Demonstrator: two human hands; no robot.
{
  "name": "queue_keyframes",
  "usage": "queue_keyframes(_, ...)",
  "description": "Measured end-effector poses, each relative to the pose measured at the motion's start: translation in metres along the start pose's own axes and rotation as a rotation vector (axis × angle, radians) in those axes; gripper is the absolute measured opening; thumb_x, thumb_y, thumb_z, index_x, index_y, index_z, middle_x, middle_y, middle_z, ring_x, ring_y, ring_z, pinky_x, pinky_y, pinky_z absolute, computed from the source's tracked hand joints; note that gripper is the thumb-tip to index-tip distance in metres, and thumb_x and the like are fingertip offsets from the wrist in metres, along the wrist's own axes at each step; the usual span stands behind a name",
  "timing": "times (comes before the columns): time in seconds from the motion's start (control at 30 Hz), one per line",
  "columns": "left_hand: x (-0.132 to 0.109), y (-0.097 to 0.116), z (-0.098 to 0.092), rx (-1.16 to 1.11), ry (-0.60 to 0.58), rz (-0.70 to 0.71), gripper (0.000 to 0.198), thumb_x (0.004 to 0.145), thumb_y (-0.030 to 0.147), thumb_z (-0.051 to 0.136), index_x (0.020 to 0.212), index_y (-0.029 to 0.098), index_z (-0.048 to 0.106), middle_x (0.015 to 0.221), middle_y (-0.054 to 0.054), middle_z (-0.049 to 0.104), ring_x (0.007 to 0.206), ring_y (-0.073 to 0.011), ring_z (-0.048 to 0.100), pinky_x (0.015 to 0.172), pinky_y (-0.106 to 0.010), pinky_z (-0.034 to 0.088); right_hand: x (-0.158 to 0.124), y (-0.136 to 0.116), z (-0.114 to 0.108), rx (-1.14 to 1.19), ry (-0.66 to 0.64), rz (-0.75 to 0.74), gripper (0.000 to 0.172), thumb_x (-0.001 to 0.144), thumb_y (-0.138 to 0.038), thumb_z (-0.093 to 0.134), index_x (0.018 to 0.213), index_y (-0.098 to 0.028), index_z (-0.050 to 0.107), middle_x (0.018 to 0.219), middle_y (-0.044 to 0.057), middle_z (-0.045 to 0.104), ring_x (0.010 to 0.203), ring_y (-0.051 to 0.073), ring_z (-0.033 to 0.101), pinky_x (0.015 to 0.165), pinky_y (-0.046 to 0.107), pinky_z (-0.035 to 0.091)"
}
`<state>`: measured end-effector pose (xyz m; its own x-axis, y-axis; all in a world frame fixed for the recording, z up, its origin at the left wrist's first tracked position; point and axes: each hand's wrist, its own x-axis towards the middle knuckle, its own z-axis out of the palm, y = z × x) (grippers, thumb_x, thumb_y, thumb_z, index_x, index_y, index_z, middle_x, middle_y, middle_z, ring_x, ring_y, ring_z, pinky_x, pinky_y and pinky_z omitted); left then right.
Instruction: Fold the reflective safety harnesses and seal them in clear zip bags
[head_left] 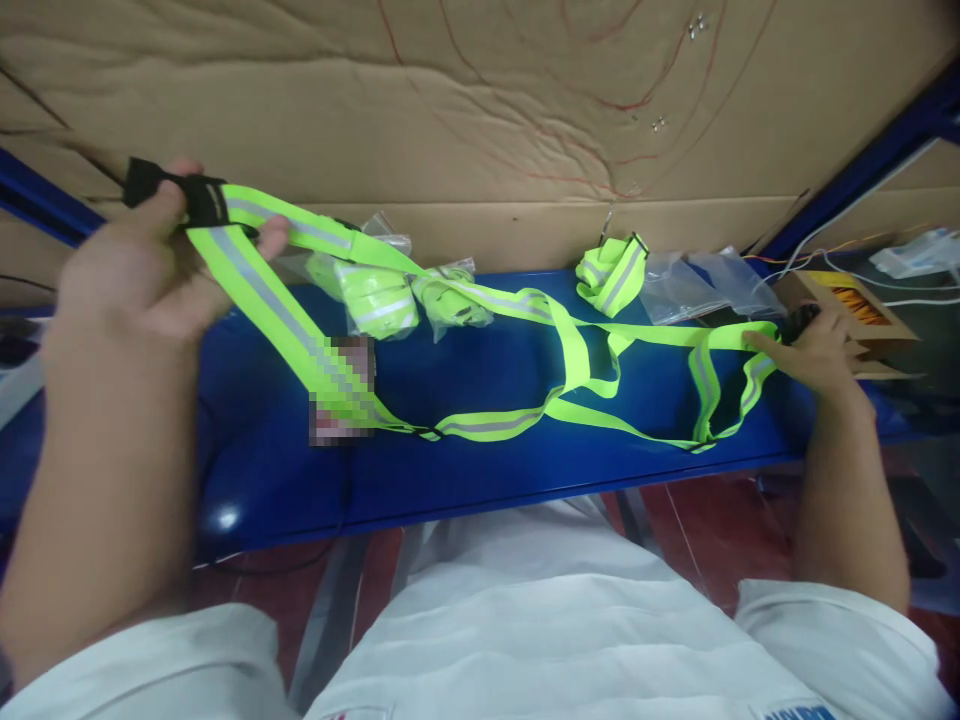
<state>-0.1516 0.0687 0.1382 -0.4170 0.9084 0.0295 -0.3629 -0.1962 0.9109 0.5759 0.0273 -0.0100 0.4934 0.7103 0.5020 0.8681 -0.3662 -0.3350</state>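
A neon yellow reflective harness (491,425) with a grey stripe and black buckles stretches between my two hands above a blue table. My left hand (161,240) is raised and grips the black end piece of the harness, thumb on top. At the far end, my right hand (817,350) closes around another black part of it, which the fingers mostly cover. Between them the straps hang in open loops, some crossing near the middle.
On the blue table (480,365) behind the straps are bagged yellow bundles (382,300), a loose rolled bundle (611,275) and clear plastic bags (697,285). Right of these stands an open cardboard box (862,310) near white cables. Cardboard (300,110) with red wires backs the table.
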Motion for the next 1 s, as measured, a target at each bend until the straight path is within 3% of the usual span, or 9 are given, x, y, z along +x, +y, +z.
queue_keyframes(0.07,-0.003,0.005,0.005,-0.038,-0.022,-0.016,0.038,0.119,0.016,0.030,0.095,0.019,0.059,0.091,0.000,0.066,0.085,-0.0117,0.075,0.087,-0.031,0.075,-0.011,-0.028,-0.019,-0.135,-0.107,0.140,0.103,0.081,-0.050,0.097,0.157,0.004,0.054,0.157,0.050,0.044,0.153,0.057,0.045,0.113,0.078,0.036)
queue_keyframes(0.1,-0.005,0.006,0.008,-0.046,-0.042,-0.014,0.039,0.119,0.016,0.027,0.093,0.019,0.057,0.091,-0.001,0.065,0.085,-0.0121,0.075,0.088,-0.031,0.075,-0.021,-0.048,-0.032,-0.143,-0.069,0.023,0.102,0.087,-0.048,0.092,0.166,-0.002,0.048,0.167,0.043,0.039,0.160,0.054,0.036,0.121,0.079,0.028)
queue_keyframes(0.2,-0.007,0.009,0.019,-0.056,-0.086,-0.009,0.039,0.119,0.018,0.020,0.096,0.019,0.052,0.092,-0.002,0.060,0.082,-0.0117,0.072,0.091,-0.031,0.072,-0.077,-0.127,-0.069,0.108,0.082,-0.617,0.074,0.101,-0.034,0.074,0.167,-0.011,0.049,0.169,0.029,0.048,0.160,0.042,0.044,0.129,0.064,0.036)
queue_keyframes(0.3,-0.010,0.011,0.037,-0.088,-0.072,0.006,0.035,0.118,0.015,0.019,0.097,0.020,0.047,0.092,-0.001,0.056,0.079,-0.0096,0.068,0.097,-0.030,0.068,-0.155,-0.213,-0.083,0.419,-0.160,-1.244,0.046,0.112,-0.026,0.058,0.157,-0.017,0.061,0.153,0.018,0.068,0.146,0.030,0.062,0.123,0.049,0.050)
queue_keyframes(0.37,-0.014,0.013,0.048,-0.131,-0.031,0.019,0.033,0.117,0.013,0.022,0.095,0.020,0.046,0.088,0.000,0.055,0.078,-0.0095,0.066,0.101,-0.030,0.066,-0.200,-0.255,-0.074,0.435,-0.310,-1.456,0.045,0.115,-0.027,0.056,0.158,-0.014,0.062,0.159,0.016,0.064,0.145,0.028,0.063,0.126,0.046,0.049)
queue_keyframes(0.43,-0.018,0.016,0.056,-0.162,0.007,0.033,0.032,0.115,0.011,0.025,0.094,0.020,0.046,0.085,0.001,0.055,0.076,-0.0099,0.064,0.100,-0.031,0.065,-0.225,-0.278,-0.056,0.376,-0.384,-1.521,0.053,0.116,-0.032,0.059,0.164,-0.012,0.057,0.166,0.016,0.058,0.148,0.031,0.061,0.127,0.049,0.048)
queue_keyframes(0.6,-0.019,0.021,0.046,-0.234,0.020,0.095,0.033,0.115,0.013,0.024,0.097,0.021,0.051,0.090,0.000,0.056,0.075,-0.0113,0.064,0.075,-0.026,0.062,-0.211,-0.261,-0.028,0.252,-0.568,-1.405,0.046,0.120,-0.038,0.051,0.156,-0.015,0.068,0.156,0.016,0.067,0.135,0.035,0.069,0.109,0.052,0.056)
queue_keyframes(0.8,0.006,-0.006,-0.011,-0.022,-0.028,0.175,0.030,0.116,0.016,0.025,0.117,0.026,0.054,0.087,0.001,0.058,0.067,-0.0165,0.064,0.061,-0.029,0.054,-0.168,-0.211,-0.042,0.330,-0.719,-1.222,0.042,0.119,-0.032,0.048,0.153,-0.025,0.073,0.156,0.014,0.067,0.137,0.035,0.068,0.114,0.058,0.054)
queue_keyframes(1.0,0.034,-0.048,-0.039,0.256,0.038,0.078,0.020,0.110,0.011,0.049,0.117,0.022,0.064,0.082,0.004,0.059,0.068,-0.0120,0.063,0.087,-0.031,0.061,-0.158,-0.206,-0.051,0.184,-0.755,-1.193,0.055,0.119,-0.049,0.050,0.156,-0.014,0.070,0.160,0.021,0.063,0.143,0.043,0.065,0.117,0.065,0.056)
